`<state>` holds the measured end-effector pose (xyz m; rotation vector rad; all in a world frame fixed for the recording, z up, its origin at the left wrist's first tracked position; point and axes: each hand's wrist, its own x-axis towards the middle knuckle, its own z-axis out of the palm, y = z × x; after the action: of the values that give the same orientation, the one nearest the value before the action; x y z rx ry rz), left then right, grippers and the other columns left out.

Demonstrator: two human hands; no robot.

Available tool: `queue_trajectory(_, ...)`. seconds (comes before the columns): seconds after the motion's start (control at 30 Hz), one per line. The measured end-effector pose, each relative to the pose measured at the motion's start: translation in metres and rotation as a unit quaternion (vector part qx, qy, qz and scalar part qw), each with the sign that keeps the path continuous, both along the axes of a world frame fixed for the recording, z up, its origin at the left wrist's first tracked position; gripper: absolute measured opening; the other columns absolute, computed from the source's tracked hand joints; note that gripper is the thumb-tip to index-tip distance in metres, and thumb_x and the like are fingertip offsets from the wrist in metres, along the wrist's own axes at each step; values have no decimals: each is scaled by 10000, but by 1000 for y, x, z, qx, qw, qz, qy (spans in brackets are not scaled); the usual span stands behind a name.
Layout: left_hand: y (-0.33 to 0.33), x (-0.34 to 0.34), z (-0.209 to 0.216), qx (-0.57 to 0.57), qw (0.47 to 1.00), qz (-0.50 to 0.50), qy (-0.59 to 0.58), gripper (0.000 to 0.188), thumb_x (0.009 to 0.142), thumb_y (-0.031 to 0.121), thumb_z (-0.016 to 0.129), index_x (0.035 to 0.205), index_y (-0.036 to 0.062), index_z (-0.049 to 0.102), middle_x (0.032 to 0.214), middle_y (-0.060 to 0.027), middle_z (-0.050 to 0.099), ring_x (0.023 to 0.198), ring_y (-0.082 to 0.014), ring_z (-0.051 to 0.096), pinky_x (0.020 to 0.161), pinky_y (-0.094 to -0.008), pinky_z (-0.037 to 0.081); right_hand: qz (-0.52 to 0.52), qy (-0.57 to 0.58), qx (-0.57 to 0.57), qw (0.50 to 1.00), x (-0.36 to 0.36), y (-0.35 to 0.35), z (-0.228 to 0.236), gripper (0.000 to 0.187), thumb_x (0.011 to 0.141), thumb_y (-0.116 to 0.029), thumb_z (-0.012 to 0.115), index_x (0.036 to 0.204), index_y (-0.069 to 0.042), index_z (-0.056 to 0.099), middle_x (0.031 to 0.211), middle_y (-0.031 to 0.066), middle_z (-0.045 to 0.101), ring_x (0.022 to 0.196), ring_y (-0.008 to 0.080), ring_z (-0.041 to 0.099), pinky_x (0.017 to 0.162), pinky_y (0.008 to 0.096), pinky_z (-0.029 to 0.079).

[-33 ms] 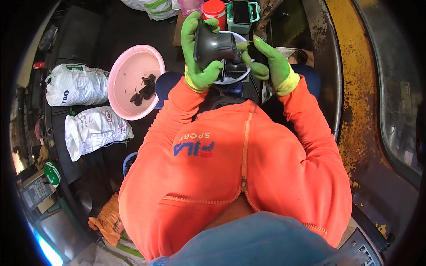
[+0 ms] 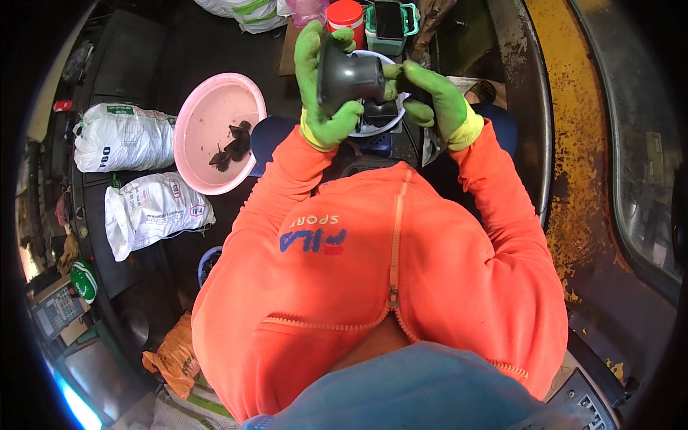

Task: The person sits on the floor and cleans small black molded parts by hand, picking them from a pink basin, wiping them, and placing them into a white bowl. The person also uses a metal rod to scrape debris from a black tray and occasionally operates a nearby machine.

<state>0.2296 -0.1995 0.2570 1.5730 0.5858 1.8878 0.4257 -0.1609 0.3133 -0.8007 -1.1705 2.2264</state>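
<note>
My left hand (image 2: pixel 315 86), in a green glove with a yellow cuff, grips a black flared part (image 2: pixel 358 77) by its wide, squarish end. Its thumb lies below and its fingers wrap over the top. The narrow, rounded end points right, toward my right hand (image 2: pixel 444 104), gloved alike. Bent fingertips of the right hand meet that narrow end, while its thumb curves beneath, apart from the part. Under both hands a pale basin (image 2: pixel 378 131) shows partly, with another black piece (image 2: pixel 380 112) in it. The hands hide much of the basin.
To the left stands a pink basin (image 2: pixel 197 143) with several dark pieces (image 2: pixel 233 147). Beyond it lie two white sacks (image 2: pixel 122 140). A red-lidded container (image 2: pixel 345 14) and a teal box (image 2: pixel 385 44) with a phone (image 2: pixel 389 20) stand ahead. A rusty yellow panel (image 2: pixel 573 143) rises at right.
The black part has turned slightly, its narrow end now pointing more squarely right. My right fingers have shifted a little left, closer to that end.
</note>
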Motion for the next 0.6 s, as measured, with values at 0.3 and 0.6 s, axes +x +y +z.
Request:
queue_trajectory(0.3, -9, 9, 6, -339, 832, -308, -314, 962, 765, 792, 541, 1332, 18, 466, 1210, -134, 595, 1118, -274, 592, 964, -450, 493, 23, -97, 780, 617, -4, 45, 11, 442, 651, -2, 751, 1081, -75, 679, 1016, 104, 704, 825, 237, 702, 688, 322, 564)
queue_trajectory(0.6, -1, -3, 3, -329, 797, -333, -380, 610, 830, 270, 620, 1353, 11, 442, 1218, -207, 586, 1104, -368, 592, 820, -517, 546, 13, -218, 482, 848, 7, 38, 9, 280, 922, -165, 597, 1170, -39, 629, 987, 98, 693, 840, 181, 677, 715, 279, 516)
